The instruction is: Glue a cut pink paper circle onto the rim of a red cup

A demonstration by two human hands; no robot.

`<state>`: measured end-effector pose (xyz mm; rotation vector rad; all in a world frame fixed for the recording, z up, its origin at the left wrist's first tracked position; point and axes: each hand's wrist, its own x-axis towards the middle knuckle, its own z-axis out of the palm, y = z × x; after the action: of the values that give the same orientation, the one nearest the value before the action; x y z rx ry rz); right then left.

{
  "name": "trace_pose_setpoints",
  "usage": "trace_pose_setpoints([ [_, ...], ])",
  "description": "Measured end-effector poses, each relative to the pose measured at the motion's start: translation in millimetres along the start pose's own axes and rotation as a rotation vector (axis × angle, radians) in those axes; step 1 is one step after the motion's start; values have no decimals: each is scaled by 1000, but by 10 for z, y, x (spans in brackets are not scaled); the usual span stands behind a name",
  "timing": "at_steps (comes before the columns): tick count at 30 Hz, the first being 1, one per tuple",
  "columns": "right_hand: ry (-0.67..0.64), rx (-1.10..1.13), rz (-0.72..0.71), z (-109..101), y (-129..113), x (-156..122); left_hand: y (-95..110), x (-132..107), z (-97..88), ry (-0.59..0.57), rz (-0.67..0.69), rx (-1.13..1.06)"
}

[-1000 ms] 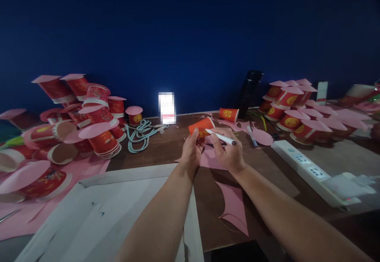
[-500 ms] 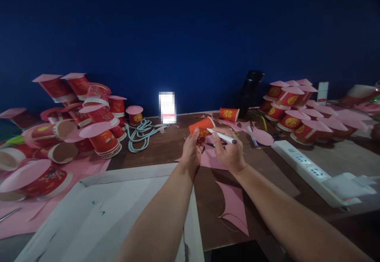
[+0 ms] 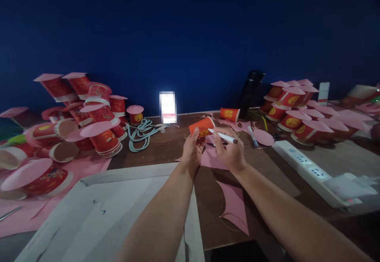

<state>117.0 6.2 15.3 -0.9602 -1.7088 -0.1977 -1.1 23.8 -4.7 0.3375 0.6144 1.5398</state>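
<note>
A red cup (image 3: 199,126) is held in the left hand (image 3: 191,150) above the tabletop (image 3: 164,145). At four o'clock from it, a white pen (image 3: 227,137) is pinched in the right hand (image 3: 234,155), its tip perhaps touched to the cup. A second cup (image 3: 230,114) is seen at two o'clock.

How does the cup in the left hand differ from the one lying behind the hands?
The held cup is in the left hand; the lying cup rests on its side, untouched.
The held cup has the right hand's pen tip at it; the lying cup has none.
The held cup is partly covered by fingers; the lying cup isn't.
Both are orange-red with yellow markings.
</note>
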Motion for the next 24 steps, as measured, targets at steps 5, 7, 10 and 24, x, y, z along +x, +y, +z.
trace_pose_setpoints([
  [5, -8, 14, 2, 12, 13, -9, -4, 3, -10, -17, -3, -5],
  [7, -12, 23, 1, 16, 14, -10, -4, 4, -11, -19, -6, 0],
  [10, -8, 35, -5, 21, 13, -8, -2, 3, -6, -2, -19, 11],
  [24, -26, 50, 27, 30, -13, -17, 2, -6, 10, 32, -35, 15],
])
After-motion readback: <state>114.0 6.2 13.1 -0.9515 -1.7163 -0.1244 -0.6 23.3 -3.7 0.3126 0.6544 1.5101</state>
